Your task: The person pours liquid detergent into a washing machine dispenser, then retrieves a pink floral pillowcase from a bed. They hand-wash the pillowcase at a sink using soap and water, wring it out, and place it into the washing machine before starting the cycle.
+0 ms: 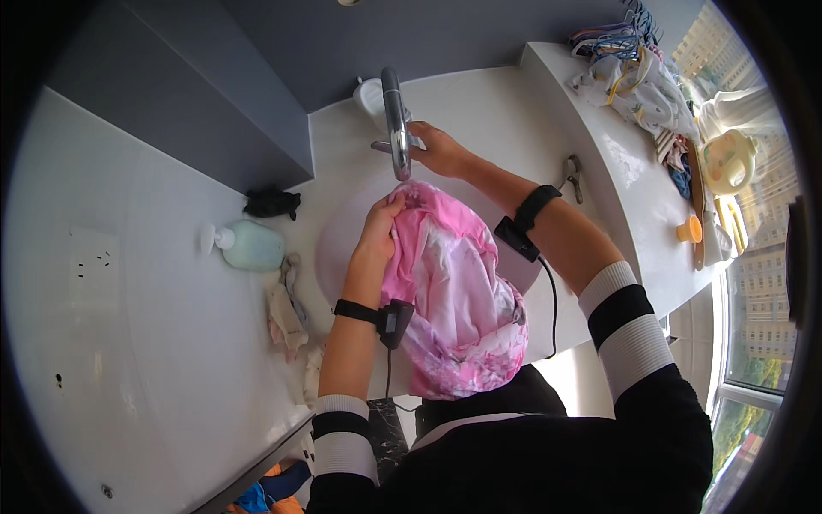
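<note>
My left hand (pixel 377 232) grips the upper left edge of a pink and white floral-patterned cloth (pixel 453 257), with the fingertips partly hidden in its folds. The bunched cloth hangs over a round white washbasin (pixel 340 225) and past its near edge. Directly above the cloth's top is the mouth of a chrome faucet (pixel 396 122); I cannot make out any running water. At the faucet's lever handle (pixel 381 146), my right hand (pixel 440 151) has its thumb and fingers around the control, partly hidden behind the spout.
A pump bottle of pale green liquid (pixel 253 245), a black object (pixel 273 203) and small cloths (pixel 287 318) lie left of the basin. Behind the faucet stands a white container (pixel 370 96). Metal pliers-like tool (pixel 571 177), orange cup (pixel 690 229) and hangers (pixel 613 42) are at right.
</note>
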Demonstrator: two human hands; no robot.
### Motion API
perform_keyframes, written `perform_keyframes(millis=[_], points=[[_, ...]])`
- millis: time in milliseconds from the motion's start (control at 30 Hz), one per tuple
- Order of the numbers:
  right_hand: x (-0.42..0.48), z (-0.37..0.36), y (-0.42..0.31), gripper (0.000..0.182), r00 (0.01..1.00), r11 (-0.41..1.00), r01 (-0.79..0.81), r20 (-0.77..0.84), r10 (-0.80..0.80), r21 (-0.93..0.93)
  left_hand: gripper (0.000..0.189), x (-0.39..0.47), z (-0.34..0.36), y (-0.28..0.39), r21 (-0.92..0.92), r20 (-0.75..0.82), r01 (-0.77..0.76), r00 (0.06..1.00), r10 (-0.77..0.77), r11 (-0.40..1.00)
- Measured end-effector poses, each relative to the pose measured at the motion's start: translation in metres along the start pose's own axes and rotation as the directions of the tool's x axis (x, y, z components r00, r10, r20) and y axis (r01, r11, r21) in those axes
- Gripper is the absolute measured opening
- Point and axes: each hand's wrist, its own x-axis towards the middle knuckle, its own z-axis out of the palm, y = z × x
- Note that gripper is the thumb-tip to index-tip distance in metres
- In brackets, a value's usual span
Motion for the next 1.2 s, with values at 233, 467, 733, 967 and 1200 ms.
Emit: perform_keyframes(millis=[233, 467, 733, 967, 1200], points=[[0.041, 0.06, 0.056, 0.025, 0.939, 0.994, -0.099, 0.336, 0.075, 0.054, 0.019, 0.026, 0.003, 0.002, 0.086, -0.139, -0.094, 0.985, 0.106, 0.992], [0.015, 0.074, 0.062, 0.012, 0.965, 0.983, -0.141, 0.204, 0.162, -0.114, 0.021, 0.045, -0.001, -0.005, 0.17, -0.184, -0.174, 0.961, 0.205, 0.97], [-0.002, 0.058, 0.045, 0.019, 0.955, 0.978, -0.189, 0.218, 0.203, -0.087, 0.017, 0.055, -0.017, -0.023, 0.243, -0.173, -0.2, 0.954, 0.245, 0.949], [-0.013, 0.054, 0.049, 0.031, 0.965, 0.98, -0.192, 0.189, 0.181, 0.042, 0.019, 0.046, -0.012, -0.021, 0.314, -0.135, -0.208, 0.956, 0.26, 0.926], [-0.071, 0.043, 0.019, 0.019, 0.935, 0.98, -0.185, -0.293, 0.198, 0.074, 0.019, 0.038, -0.035, -0.023, 0.4, -0.09, -0.247, 0.948, 0.306, 0.882]])
